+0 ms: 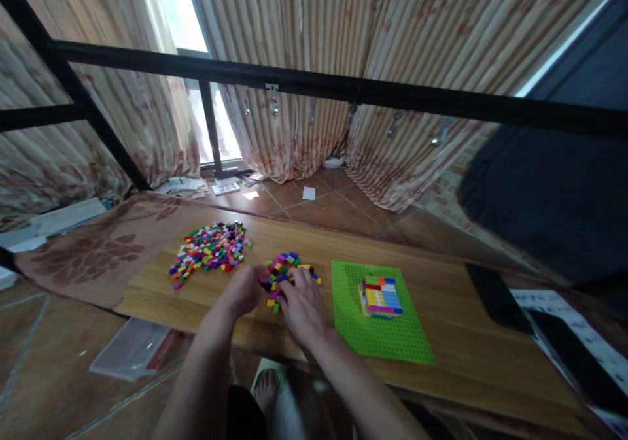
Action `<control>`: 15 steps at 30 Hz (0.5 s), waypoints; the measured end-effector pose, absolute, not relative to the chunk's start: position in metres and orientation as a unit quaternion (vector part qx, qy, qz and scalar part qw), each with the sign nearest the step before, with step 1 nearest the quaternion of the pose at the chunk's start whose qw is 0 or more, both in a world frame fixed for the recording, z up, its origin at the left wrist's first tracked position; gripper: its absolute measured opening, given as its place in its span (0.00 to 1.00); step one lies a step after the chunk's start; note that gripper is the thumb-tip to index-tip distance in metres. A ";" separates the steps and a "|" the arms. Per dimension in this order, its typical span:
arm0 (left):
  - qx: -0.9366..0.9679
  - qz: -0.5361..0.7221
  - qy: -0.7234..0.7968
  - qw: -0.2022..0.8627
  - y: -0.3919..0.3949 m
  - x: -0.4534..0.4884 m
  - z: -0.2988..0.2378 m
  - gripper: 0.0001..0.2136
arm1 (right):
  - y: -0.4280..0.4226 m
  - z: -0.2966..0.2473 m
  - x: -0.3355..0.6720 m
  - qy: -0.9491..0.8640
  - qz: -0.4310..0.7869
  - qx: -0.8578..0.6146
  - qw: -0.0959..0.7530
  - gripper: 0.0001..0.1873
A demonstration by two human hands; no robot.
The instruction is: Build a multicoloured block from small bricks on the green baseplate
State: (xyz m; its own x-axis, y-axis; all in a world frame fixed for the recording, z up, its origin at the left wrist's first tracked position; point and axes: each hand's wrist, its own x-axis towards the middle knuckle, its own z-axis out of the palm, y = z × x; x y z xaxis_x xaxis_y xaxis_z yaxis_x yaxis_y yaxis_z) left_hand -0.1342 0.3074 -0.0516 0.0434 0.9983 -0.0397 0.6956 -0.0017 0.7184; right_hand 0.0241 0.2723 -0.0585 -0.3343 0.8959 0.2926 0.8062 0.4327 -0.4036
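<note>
My left hand (246,289) and my right hand (303,304) rest side by side on a small heap of coloured bricks (289,267) on the wooden board (441,322). Both hands have their fingers curled into the heap; what they pinch is hidden. A larger pile of coloured bricks (210,249) lies to the left. Right of my hands lies a green baseplate (387,342) with a low multicoloured brick block (381,296) built on it.
A brown patterned cloth (93,250) covers the board's left end. A black phone (496,296) and a printed sheet (579,335) lie at the right. A black metal rail (343,90) crosses in front of curtains. A clear plastic case (130,348) lies on the tiled floor.
</note>
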 end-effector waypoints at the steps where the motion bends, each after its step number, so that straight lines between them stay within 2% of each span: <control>1: 0.664 0.244 0.641 0.298 0.307 -0.133 -0.048 0.03 | 0.273 -0.059 0.024 -0.812 0.093 -0.523 0.241 0.04; 5: 0.667 0.223 0.646 0.296 0.306 -0.133 -0.034 0.04 | 0.272 -0.055 0.028 -0.804 0.098 -0.526 0.260 0.04; 9: 0.614 0.273 0.676 0.301 0.306 -0.128 -0.018 0.10 | 0.270 -0.040 0.048 -0.776 0.126 -0.530 0.318 0.06; 13: 0.578 0.383 0.563 0.450 0.300 -0.098 -0.003 0.18 | 0.267 -0.027 0.078 -0.751 0.159 -0.524 0.369 0.11; 15: 0.561 0.395 0.507 0.522 0.295 -0.075 0.002 0.19 | 0.265 -0.022 0.093 -0.743 0.158 -0.524 0.385 0.12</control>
